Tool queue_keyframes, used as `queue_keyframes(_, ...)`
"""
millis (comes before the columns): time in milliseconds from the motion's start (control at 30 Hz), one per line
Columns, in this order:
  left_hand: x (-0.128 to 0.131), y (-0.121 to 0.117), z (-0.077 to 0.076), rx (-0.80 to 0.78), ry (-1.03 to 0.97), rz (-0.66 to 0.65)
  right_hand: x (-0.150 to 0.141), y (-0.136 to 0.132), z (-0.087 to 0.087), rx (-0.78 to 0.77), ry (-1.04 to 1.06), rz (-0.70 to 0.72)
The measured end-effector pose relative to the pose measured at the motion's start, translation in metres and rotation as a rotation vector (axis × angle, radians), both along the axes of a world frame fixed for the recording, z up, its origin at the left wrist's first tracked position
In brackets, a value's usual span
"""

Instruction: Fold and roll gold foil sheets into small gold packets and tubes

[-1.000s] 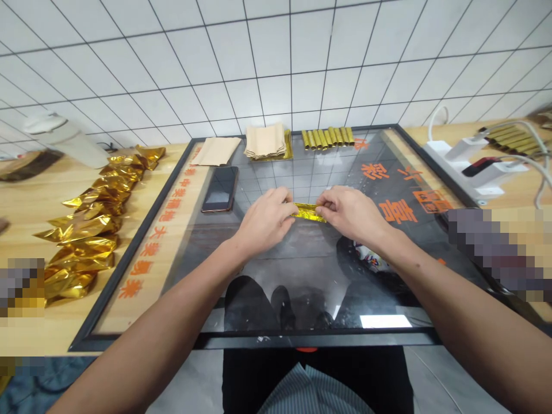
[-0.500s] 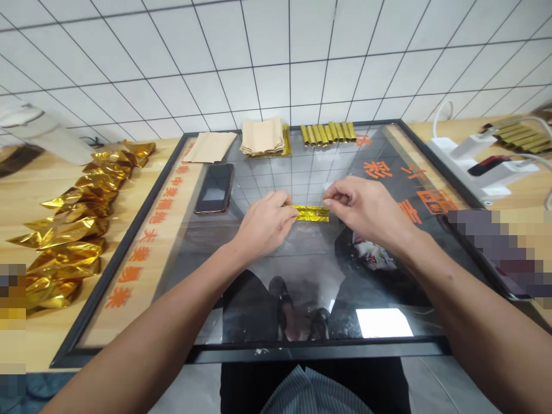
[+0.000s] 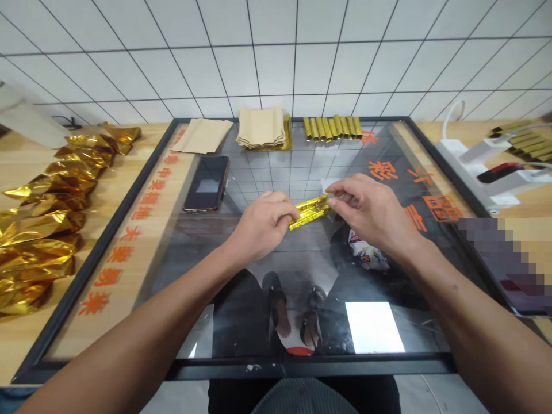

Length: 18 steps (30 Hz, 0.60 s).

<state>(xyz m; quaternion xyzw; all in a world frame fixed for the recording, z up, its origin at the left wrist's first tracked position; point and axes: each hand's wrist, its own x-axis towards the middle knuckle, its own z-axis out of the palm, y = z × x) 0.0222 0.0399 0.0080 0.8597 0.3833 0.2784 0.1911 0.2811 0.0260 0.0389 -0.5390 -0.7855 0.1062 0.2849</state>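
Above the glass tabletop (image 3: 276, 253), a narrow folded strip of gold foil paper (image 3: 307, 214) stretches between my two hands, tilted with its right end farther from me. My left hand (image 3: 265, 223) is closed, thumb and fingers pinching the strip's left end. At the other end my right hand (image 3: 368, 202) pinches the strip between thumb and forefinger. Beyond the hands, near the back edge, lie a row of rolled gold paper tubes (image 3: 332, 128) and a stack of tan paper sheets (image 3: 261, 127) with gold showing at its side.
A phone (image 3: 207, 183) lies behind my left hand, near a separate tan paper pile (image 3: 202, 135). Folded gold foil pieces (image 3: 47, 215) line the left side. On the right are a white power strip (image 3: 466, 172) with plugs and more gold tubes (image 3: 532, 144).
The strip has gone from nearly level to tilted, its right end raised away from me, and it looks more folded. Both hands keep their pinch. The view has shifted slightly.
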Motion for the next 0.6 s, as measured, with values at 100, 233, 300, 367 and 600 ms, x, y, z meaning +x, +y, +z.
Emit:
queue_keyframes(100, 0.0, 0.0, 0.0, 0.004, -0.021, -0.039, -0.001, 0.003, -0.004, -0.04, 0.034, 0.01)
queue_keyframes(233, 0.0, -0.003, 0.0, 0.008, -0.045, -0.04, -0.004, 0.003, -0.006, -0.135, -0.006, 0.001)
queue_keyframes(300, 0.0, -0.003, 0.001, -0.023, -0.078, -0.015, -0.005, 0.003, -0.007, -0.171, -0.022, -0.018)
queue_keyframes(367, -0.001, -0.004, 0.003, -0.04, -0.118, 0.025, -0.006, 0.004, -0.008, -0.199, -0.025, -0.028)
queue_keyframes(600, -0.001, -0.012, 0.017, 0.164, -0.028, -0.004, -0.008, 0.003, -0.007, -0.258, -0.033, -0.055)
